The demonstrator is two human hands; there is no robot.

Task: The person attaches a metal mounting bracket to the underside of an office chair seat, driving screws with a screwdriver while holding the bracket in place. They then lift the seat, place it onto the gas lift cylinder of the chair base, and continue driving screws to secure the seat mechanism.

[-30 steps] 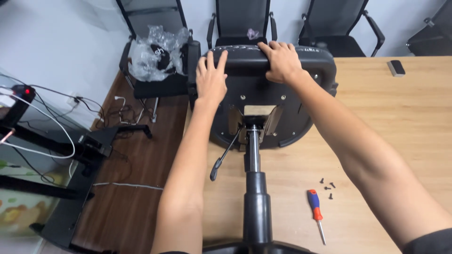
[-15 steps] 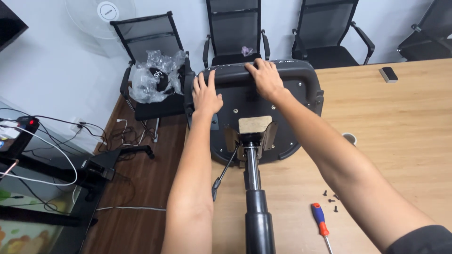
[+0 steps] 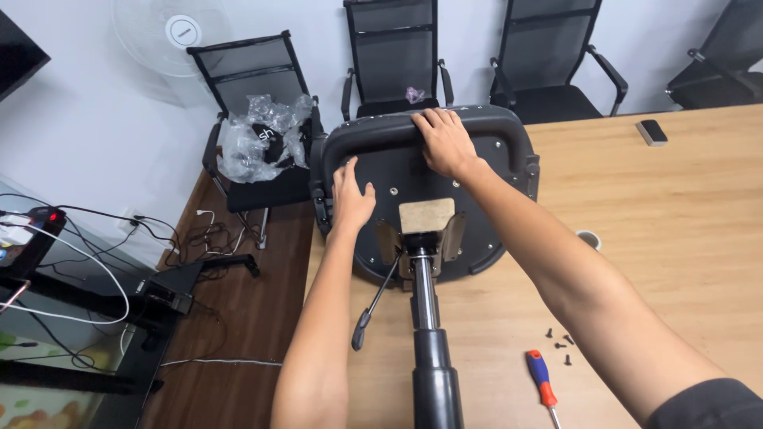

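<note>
An upturned black chair seat (image 3: 433, 187) is laid on the wooden desk (image 3: 660, 230), near its left edge, underside facing up. Its gas-lift column (image 3: 425, 318) runs from the centre mechanism plate toward 6 o'clock, so the assembly's long axis lies along the 12-to-6 line, with the seat's curved rim pointing to 12. The left hand (image 3: 351, 199) is pressed flat on the underside at about 9 o'clock of the plate, fingers spread. The right hand (image 3: 445, 143) is curled over the far rim at 12 o'clock, fingers together and wrapped on the edge. The seat is probably best steadied with even downward pressure from both hands, so the column is kept from swinging sideways. An adjustment lever (image 3: 375, 306) slants toward 7 o'clock. A red-and-blue screwdriver (image 3: 542, 381) and several small black screws (image 3: 559, 345) lie at 5 o'clock.
</note>
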